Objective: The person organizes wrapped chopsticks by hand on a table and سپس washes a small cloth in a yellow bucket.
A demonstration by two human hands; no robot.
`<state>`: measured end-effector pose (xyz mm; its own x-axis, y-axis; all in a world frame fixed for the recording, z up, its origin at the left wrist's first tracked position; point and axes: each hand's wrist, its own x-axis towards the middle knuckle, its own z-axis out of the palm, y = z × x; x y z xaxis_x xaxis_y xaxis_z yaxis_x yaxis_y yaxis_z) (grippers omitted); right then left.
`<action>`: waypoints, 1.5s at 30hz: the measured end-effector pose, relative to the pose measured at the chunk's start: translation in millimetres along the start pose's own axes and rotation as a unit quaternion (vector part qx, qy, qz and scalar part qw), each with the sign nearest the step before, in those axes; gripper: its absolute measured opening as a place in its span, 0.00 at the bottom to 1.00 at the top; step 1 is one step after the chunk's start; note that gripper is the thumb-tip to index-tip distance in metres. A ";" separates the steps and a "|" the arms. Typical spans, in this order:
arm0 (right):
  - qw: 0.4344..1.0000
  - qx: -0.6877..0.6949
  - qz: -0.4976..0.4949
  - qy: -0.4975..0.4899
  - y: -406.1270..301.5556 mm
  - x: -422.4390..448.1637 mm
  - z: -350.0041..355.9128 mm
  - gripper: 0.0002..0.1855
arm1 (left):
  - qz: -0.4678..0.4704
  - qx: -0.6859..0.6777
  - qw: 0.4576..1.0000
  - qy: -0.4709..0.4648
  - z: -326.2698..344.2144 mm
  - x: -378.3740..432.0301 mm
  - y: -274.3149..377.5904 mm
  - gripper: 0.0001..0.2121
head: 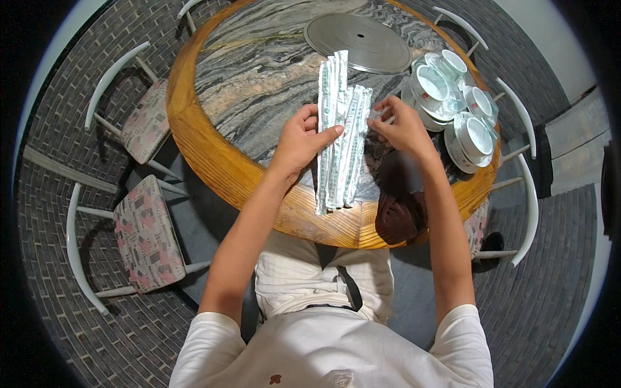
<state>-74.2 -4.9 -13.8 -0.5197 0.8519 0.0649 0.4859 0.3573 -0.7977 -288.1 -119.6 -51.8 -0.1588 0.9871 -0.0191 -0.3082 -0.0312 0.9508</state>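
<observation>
Several long, paper-wrapped sticks, seemingly packaged chopsticks (339, 140), lie side by side in a bundle near the front edge of the round table (233, 179). My left hand (305, 136) is at the bundle's left side, its thumb resting over the wrappers and its fingers beside them. On the other side my right hand (398, 123) has its fingers apart and curved close to the bundle's right edge; nothing shows between them. Whether its fingertips touch the wrappers is hard to tell.
Stacks of film-wrapped white bowls and cups (468, 136) stand at the table's right. A round metal disc (361, 43) lies behind the bundle. Dark red cloth (400, 218) sits at the front edge, under my right forearm. Chairs (148, 233) surround the table.
</observation>
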 end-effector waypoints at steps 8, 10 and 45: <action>0.981 -0.043 0.175 -0.070 -2.6 -2.3 18.2 0.19 | 0.000 -0.002 1.000 -0.005 -3.0 -1.6 -4.0 0.20; 0.980 -0.036 0.183 -0.071 5.3 2.7 18.8 0.18 | -0.008 0.022 1.000 -0.003 -1.6 -1.3 -2.1 0.20; 0.944 0.315 0.076 -0.065 -31.3 -13.0 33.9 0.12 | 0.031 -0.007 0.997 -0.068 3.6 -5.5 -1.2 0.28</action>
<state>-106.5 -40.2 -10.0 -0.5796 0.8059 -0.1211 0.0695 -0.0991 -0.9926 -283.5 -124.5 -51.7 -0.0503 0.9954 0.0816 -0.3150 -0.0933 0.9445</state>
